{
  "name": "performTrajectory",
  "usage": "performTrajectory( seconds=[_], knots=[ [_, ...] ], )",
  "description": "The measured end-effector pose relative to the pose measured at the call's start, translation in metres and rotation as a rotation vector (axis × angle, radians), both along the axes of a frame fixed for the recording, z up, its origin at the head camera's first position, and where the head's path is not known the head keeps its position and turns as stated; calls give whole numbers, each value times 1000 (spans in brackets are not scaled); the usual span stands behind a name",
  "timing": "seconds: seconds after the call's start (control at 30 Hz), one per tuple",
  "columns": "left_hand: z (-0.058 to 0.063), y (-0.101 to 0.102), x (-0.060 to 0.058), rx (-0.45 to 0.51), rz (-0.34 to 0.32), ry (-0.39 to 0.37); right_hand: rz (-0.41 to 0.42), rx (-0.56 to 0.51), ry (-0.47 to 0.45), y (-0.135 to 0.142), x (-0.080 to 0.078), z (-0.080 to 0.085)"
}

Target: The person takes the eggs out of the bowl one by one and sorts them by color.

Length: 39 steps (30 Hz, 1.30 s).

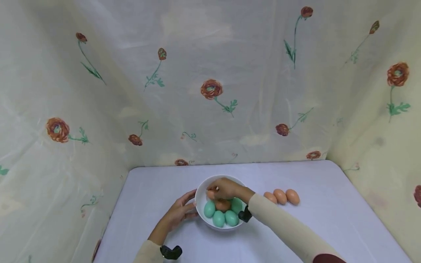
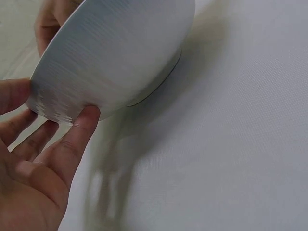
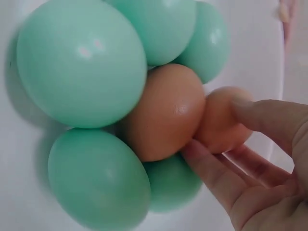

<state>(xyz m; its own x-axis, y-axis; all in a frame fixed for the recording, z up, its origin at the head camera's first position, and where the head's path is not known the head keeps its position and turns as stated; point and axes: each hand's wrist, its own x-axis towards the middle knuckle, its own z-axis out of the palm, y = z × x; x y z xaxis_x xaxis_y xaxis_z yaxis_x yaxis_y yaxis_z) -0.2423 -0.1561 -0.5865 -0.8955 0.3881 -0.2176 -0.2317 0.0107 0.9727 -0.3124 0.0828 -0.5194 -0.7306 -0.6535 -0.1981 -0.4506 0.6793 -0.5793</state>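
A white bowl [image 1: 201, 215] stands on the table, holding several mint-green eggs [image 1: 218, 218] and a brown egg [image 1: 223, 205] in their midst. My right hand [image 1: 224, 189] reaches into the far left part of the bowl. Between thumb and fingers it pinches a second brown egg [image 3: 222, 120], which sits against the first brown egg in the right wrist view. At the bowl's left side, my left hand [image 1: 181, 211] has its fingers spread and rests their tips on the outer wall. The left wrist view shows these fingertips [image 2: 89, 114] against the bowl.
Three brown eggs [image 1: 280, 196] lie in a row on the white tabletop [image 1: 315, 233], right of the bowl; the right forearm partly covers the nearest. Flower-patterned curtains [image 1: 250, 73] rise behind the table and at both sides.
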Motion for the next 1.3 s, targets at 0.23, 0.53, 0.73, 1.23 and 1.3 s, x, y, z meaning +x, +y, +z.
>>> performTrajectory(
  seconds=[0.23, 0.53, 0.73, 1.23, 1.3],
  knots=[
    [-1, 1, -2, -20, 11, -26, -10, -149, -97, 28, -3, 15],
    [1, 1, -1, -33, 41, -29, -192, -237, -200, 79, 2, 43],
    [-1, 3, 0, -29, 40, -37, -292, -240, -195, 128, 6, 50],
    [-1, 2, 3, -32, 22, -33, -525, -136, -165, 251, 33, 30],
    [-1, 3, 2, -27, 15, -22, -558, -128, -164, 264, 34, 26]
  ],
)
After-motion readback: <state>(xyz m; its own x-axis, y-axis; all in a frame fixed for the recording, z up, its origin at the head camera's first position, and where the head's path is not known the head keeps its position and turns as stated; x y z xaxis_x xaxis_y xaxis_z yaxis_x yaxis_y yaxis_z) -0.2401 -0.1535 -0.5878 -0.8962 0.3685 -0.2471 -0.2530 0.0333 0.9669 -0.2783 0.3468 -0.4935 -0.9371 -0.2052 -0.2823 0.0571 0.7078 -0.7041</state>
